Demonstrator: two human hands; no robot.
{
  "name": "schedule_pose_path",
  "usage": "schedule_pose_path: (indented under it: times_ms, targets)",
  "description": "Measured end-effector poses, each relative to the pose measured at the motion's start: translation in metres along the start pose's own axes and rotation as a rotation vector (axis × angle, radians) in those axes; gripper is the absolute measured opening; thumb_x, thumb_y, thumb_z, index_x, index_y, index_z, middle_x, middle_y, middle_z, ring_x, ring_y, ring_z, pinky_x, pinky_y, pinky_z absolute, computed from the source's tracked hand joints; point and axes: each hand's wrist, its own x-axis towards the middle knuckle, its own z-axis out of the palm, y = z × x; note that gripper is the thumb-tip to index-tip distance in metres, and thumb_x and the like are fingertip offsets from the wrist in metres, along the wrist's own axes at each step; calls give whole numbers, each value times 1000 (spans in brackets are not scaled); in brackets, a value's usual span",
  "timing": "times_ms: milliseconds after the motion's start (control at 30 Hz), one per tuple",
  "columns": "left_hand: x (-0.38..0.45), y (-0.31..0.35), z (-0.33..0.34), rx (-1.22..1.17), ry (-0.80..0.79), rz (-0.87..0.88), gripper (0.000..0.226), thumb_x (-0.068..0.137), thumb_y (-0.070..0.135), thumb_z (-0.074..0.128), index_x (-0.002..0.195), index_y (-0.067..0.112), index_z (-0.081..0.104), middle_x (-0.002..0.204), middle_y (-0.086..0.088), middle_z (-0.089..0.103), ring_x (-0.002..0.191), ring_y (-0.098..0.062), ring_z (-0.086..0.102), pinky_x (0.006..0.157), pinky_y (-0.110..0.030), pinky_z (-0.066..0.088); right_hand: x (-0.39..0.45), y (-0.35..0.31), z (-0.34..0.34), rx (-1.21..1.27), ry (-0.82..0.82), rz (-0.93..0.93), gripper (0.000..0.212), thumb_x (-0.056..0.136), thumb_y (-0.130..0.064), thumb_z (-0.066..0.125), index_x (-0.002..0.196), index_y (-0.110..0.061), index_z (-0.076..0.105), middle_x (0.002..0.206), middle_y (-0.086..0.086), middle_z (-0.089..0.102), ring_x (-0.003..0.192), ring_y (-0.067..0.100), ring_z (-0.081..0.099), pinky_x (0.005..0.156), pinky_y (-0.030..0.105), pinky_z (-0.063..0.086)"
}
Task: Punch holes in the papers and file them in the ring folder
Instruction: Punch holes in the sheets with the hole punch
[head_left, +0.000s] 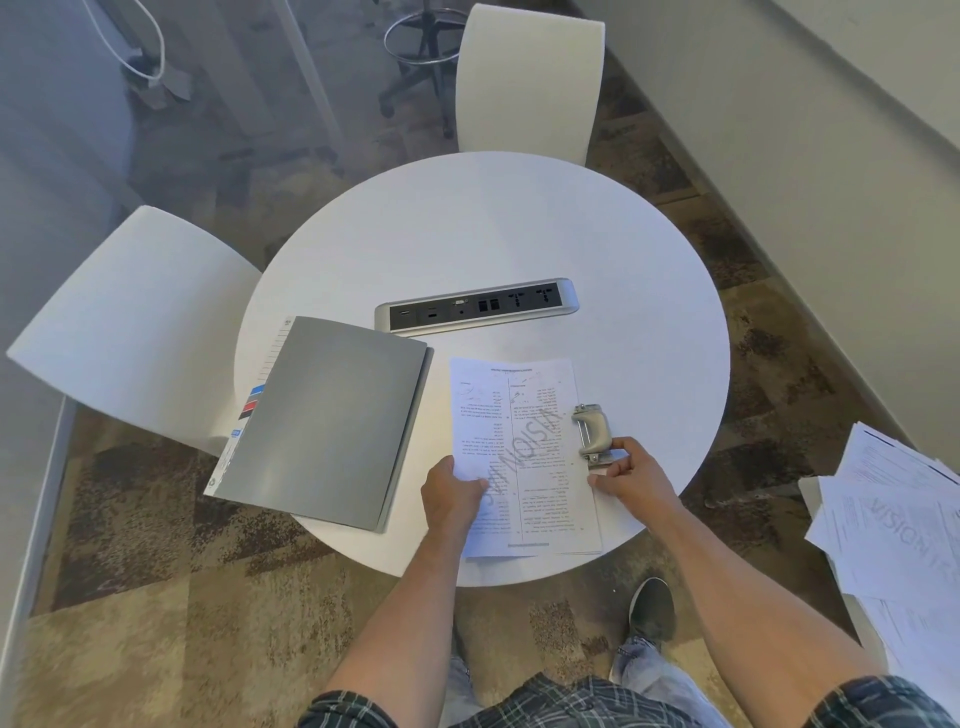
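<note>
Forearms in plaid sleeves reach out from us over a round white table. Our left hand pinches the near left edge of a printed sheet of paper, thumb on top. Our right hand curls its fingers around the near end of a grey hole punch, which sits over the paper's right edge. Left of the paper lies a closed grey folder, apart from it. Beyond both sits a socket strip set into the tabletop. Farther off stand two white chairs. Loose papers are heaped at our right.
</note>
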Motion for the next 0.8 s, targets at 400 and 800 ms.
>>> schedule_pose_path:
  times_ms: [400, 800]
  targets:
    - [-2, 2, 2, -5, 2, -10, 18, 82, 15, 77, 95, 16, 64, 95, 4, 69, 85, -18, 65, 56, -21, 42, 5, 5, 8, -60, 77, -23, 29, 95, -24, 69, 119, -28, 53, 71, -2, 55, 68, 12, 52, 64, 28, 38]
    - [0, -8, 6, -75, -60, -97, 26, 76, 16, 82, 96, 17, 66, 100, 1, 71, 89, -21, 68, 76, -34, 57, 5, 2, 12, -104, 115, 25, 31, 95, -27, 66, 119, -24, 46, 78, 0, 59, 74, 13, 58, 62, 29, 41]
